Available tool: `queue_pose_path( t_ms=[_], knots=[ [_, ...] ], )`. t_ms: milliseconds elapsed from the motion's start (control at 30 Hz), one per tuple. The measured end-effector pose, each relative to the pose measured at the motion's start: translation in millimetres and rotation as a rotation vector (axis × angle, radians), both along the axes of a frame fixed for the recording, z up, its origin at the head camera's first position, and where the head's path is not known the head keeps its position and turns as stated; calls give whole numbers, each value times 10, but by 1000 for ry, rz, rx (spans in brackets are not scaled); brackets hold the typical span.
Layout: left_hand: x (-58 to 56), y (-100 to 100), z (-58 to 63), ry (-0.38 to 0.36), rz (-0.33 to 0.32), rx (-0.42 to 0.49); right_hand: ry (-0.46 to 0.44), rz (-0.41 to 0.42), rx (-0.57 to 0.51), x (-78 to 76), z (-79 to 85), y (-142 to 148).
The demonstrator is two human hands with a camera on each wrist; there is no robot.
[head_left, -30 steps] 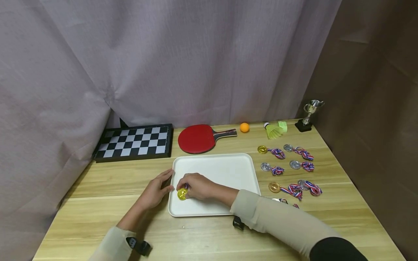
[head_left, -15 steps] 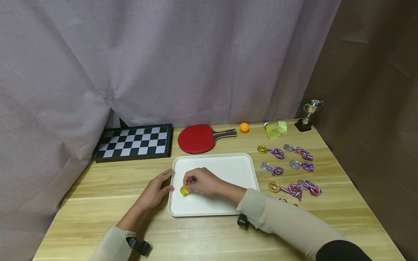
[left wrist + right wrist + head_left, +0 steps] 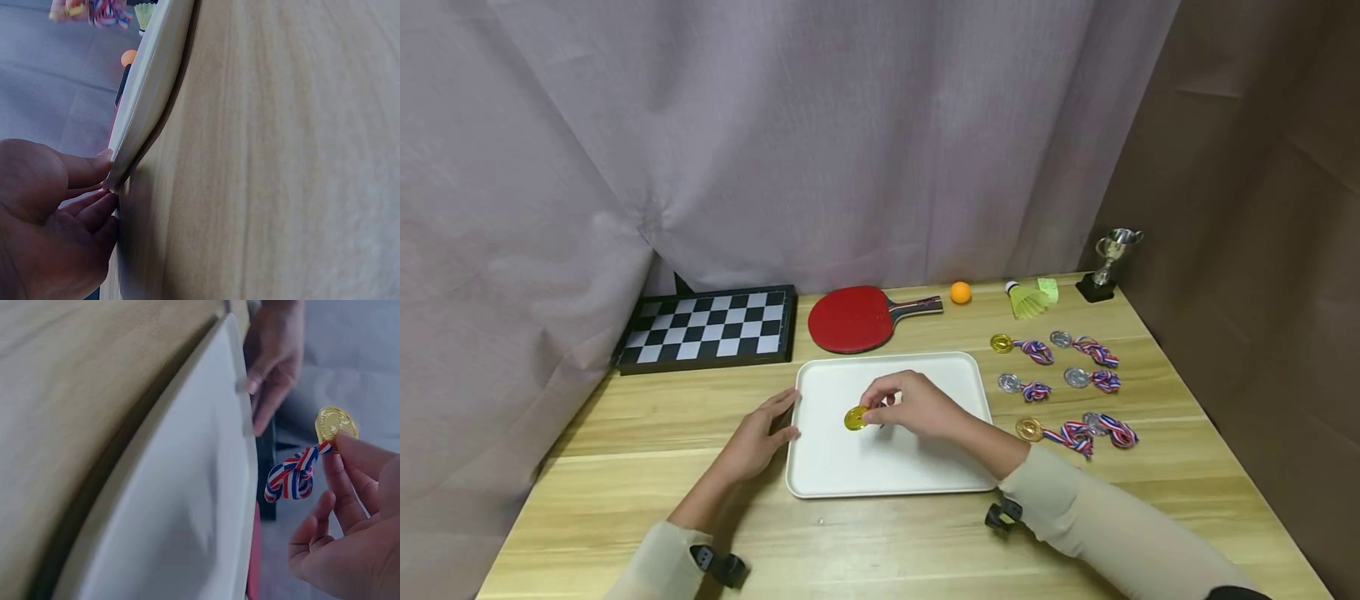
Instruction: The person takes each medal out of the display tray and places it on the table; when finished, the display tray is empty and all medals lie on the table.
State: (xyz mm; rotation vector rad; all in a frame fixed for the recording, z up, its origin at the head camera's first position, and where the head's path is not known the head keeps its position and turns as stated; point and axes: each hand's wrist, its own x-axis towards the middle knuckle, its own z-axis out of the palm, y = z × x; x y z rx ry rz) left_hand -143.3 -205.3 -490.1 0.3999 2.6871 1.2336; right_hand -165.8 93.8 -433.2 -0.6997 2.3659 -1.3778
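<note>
My right hand holds a gold medal pinched between thumb and fingers, raised over the white tray. In the right wrist view, the medal's knotted red, white and blue ribbon hangs from it beside the fingers. At the tray's left side, my left hand rests its thumb and fingers against the rim. Seen from the left wrist, the thumb and fingertips touch the tray's edge, fingers fairly straight. Nothing else lies on the part of the tray that shows.
Several gold and silver medals with ribbons lie right of the tray. Behind it are a chessboard, a red table tennis bat, an orange ball and a shuttlecock. A small trophy cup stands at the back right corner.
My right hand has lifted the gold medal off the tray's left part and carried it rightward and away from me. My left hand has stayed at the tray's edge.
</note>
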Motion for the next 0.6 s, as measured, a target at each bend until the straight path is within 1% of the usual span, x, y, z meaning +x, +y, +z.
queue_pose_path(
  t_ms=[233,400,533,600],
  knots=[
    [2,0,17,-7,3,1,-27,-75,-116,153,106,512],
    [5,-1,9,0,3,-17,-57,-166,-126,299,160,951],
    [7,6,7,-2,-1,-15,-59,-229,-131,450,167,1344],
    [5,5,5,1,-7,-12,-44,-254,-117,527,156,1560]
  ],
)
